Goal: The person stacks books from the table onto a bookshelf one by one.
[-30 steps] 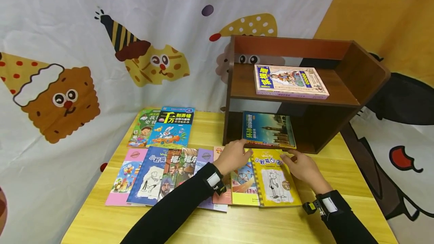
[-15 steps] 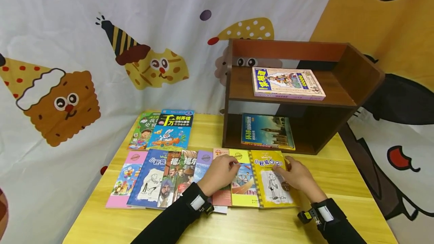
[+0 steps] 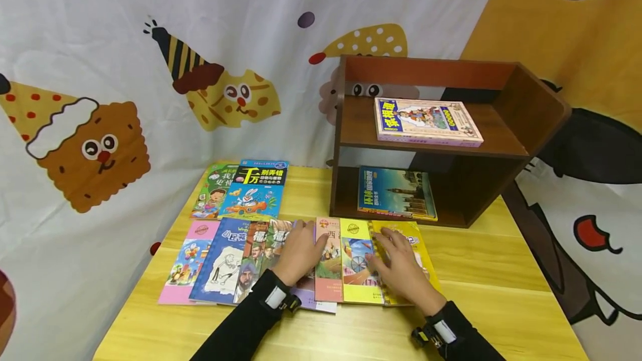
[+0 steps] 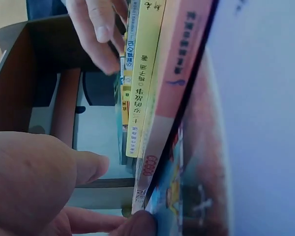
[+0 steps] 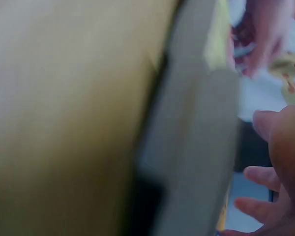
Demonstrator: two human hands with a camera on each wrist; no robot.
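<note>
A row of overlapping books lies on the wooden table in the head view. My left hand (image 3: 299,253) rests on the purple book (image 3: 306,296), thumb reaching toward the salmon-pink book (image 3: 328,288). In the left wrist view, its fingertips (image 4: 140,223) are right at the books' edges. My right hand (image 3: 405,271) spreads loosely over the yellow diary book (image 3: 428,265), its thumb over the yellow Ferris-wheel book (image 3: 360,294). The right wrist view shows the right hand (image 5: 282,182) with fingers apart. Neither hand grips a book.
Left in the row lie a pink book (image 3: 174,294), a blue book (image 3: 203,288) and two narrow-showing comics. Two books (image 3: 251,199) lie behind them. A brown two-tier shelf (image 3: 436,152) holds a boxed-looking book (image 3: 426,121) above and a teal-covered book (image 3: 396,191) below.
My left hand has moved left from the salmon-pink and Ferris-wheel books to the purple book. The right hand has shifted left from the diary book's right edge onto its cover.
</note>
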